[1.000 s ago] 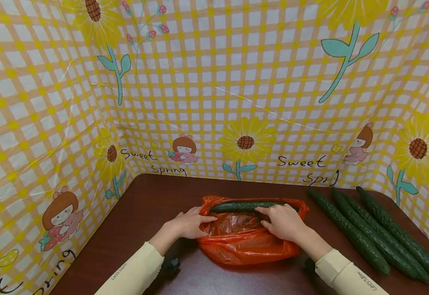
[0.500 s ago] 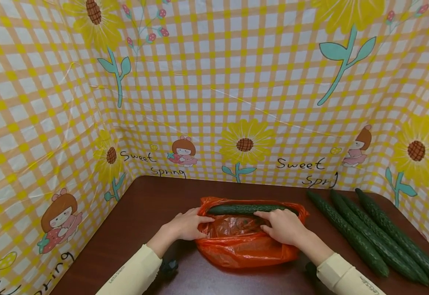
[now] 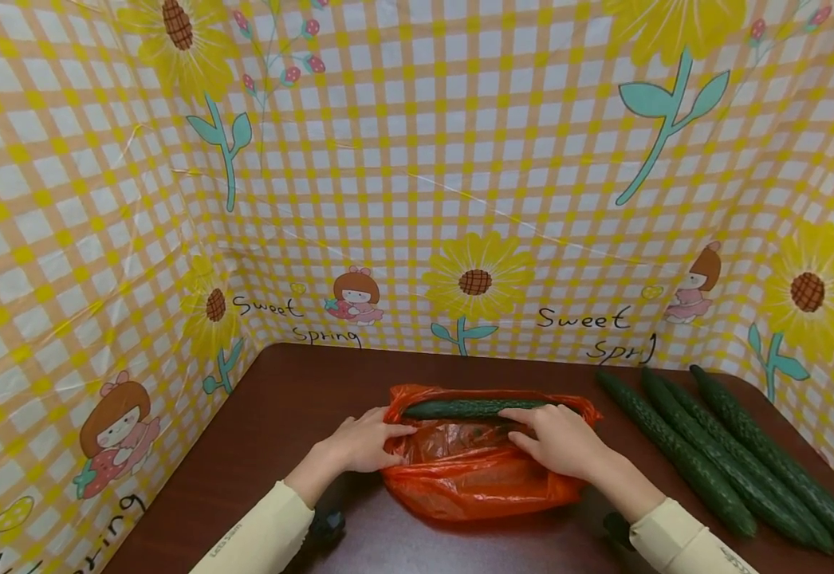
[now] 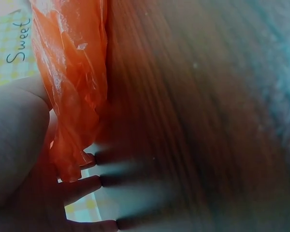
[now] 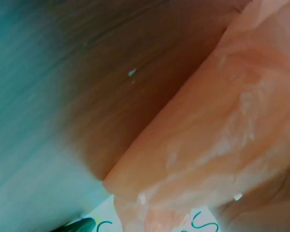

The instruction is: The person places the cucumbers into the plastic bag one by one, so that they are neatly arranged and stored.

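Note:
An orange plastic bag (image 3: 489,490) lies on the table, its mouth spread upward. Along the back of the mouth rests a green cucumber (image 3: 453,409), its right end hidden by my right hand. My left hand (image 3: 363,441) is at the bag's left end, thumb and index finger over the rim. In the left wrist view, my other fingers (image 4: 82,188) stretch out straight and spread beside the crumpled film. My right hand (image 3: 564,441) reaches over the right end, index finger laid along the cucumber and thumb inside the mouth. The right wrist view is mostly film (image 5: 208,140).
To the right, several long cucumbers (image 3: 740,454) lie side by side on the dark brown table (image 3: 302,383). A checked sheet with sunflowers (image 3: 476,282) hangs along the back and both sides. Small dark devices (image 3: 327,528) sit under the wrists.
My right hand has shifted slightly, its index fingertip sliding a little to the right along the cucumber. The left hand and the bag have barely moved, with a small drift of the view.

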`<action>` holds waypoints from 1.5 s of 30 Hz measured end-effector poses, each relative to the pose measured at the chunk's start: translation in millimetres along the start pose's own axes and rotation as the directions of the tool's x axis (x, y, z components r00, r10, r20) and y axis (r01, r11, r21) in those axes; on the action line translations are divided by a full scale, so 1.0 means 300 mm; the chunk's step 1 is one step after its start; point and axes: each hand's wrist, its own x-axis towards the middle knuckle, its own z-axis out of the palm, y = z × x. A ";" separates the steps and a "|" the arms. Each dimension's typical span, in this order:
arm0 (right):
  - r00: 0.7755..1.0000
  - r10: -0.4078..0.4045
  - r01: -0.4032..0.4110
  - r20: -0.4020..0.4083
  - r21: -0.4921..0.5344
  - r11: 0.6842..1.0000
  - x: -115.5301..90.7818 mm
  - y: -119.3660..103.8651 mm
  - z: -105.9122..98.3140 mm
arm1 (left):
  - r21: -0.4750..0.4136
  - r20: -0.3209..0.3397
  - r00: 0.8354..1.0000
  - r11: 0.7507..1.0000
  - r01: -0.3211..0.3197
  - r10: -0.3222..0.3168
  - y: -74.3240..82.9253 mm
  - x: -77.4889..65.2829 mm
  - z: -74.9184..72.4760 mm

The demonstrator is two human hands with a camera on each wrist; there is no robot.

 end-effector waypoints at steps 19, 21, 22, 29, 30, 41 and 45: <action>0.967 0.235 -0.202 -0.098 0.270 0.941 -0.230 0.170 -0.153 | 0.048 0.000 0.999 0.998 -0.037 0.037 0.023 -0.001 -0.014; 0.957 0.272 -0.234 -0.101 0.286 0.929 -0.254 0.196 -0.157 | 0.053 -0.006 0.999 0.998 -0.043 0.043 0.024 0.001 -0.022; 0.954 0.282 -0.243 -0.102 0.290 0.926 -0.264 0.207 -0.159 | 0.055 -0.005 0.999 0.998 -0.044 0.045 0.025 0.001 -0.027; 0.923 0.380 -0.341 -0.060 0.329 0.880 -0.328 0.262 -0.178 | 0.062 -0.002 0.998 0.996 -0.062 0.062 0.028 0.003 -0.062; 0.918 0.394 -0.354 -0.054 0.337 0.872 -0.336 0.269 -0.182 | 0.062 -0.003 0.998 0.996 -0.063 0.063 0.029 0.003 -0.065; 0.830 0.557 -0.518 0.043 0.433 0.738 -0.386 0.329 -0.224 | 0.074 0.000 1.000 0.997 -0.031 0.031 0.021 0.004 -0.071; 0.790 0.606 -0.563 0.095 0.502 0.656 -0.404 0.338 -0.227 | 0.068 0.002 0.999 0.997 -0.034 0.034 0.014 0.003 -0.063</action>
